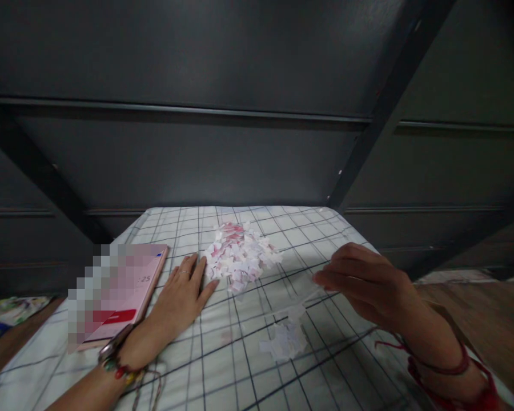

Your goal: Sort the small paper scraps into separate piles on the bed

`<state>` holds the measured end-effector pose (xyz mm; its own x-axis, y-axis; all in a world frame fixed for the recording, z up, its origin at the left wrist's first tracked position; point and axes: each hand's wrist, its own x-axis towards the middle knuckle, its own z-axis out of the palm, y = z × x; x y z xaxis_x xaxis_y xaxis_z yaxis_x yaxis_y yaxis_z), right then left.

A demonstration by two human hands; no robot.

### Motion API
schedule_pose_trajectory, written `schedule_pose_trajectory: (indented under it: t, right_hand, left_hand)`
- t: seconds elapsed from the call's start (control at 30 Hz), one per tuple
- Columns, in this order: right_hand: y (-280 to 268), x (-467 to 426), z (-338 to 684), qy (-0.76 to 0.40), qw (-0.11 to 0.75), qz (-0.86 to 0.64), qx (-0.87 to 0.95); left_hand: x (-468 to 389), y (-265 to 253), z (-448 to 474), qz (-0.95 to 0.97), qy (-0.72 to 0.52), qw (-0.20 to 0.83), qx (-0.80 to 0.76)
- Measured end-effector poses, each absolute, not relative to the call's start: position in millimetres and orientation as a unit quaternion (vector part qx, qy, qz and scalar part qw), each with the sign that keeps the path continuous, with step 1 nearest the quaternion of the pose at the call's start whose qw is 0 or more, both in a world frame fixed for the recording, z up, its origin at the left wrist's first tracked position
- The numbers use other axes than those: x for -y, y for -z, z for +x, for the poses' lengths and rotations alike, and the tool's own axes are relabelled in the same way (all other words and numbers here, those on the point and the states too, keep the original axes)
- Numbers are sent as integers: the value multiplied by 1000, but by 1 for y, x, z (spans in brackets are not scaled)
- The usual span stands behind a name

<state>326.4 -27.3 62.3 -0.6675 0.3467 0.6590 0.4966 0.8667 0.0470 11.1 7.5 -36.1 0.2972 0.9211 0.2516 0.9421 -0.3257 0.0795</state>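
Note:
A heap of small torn paper pieces [242,257], mostly white with some pink, lies mid-table. My left hand [182,291] rests flat with fingers stretched out, its fingertips at the heap's left edge. To the right, my right hand [368,285] is raised a little, its fingers pinched on the edge of what looks like a clear plastic bag [297,302]. Inside or under that see-through film sits a smaller clump of white paper pieces [285,341]. The bag's outline is faint and partly blurred.
A tablet-like device [124,291] with a pink screen, partly pixelated, lies left of my left hand. A white cloth with a dark grid [223,382] covers the table. Dark panels [240,160] rise behind it. Wooden floor [488,314] shows at right.

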Motion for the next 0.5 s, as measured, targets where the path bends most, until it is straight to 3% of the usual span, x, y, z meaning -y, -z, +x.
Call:
schedule_pose_trajectory:
  t: [0.33, 0.5]
  right_hand:
    - [-61, 23, 327, 71, 327, -231, 914]
    - [-58, 15, 333, 158, 346, -277, 882]
  left_hand:
    - [-8, 41, 10, -800, 148, 49, 580]
    - [-8, 41, 10, -798, 138, 48, 585]
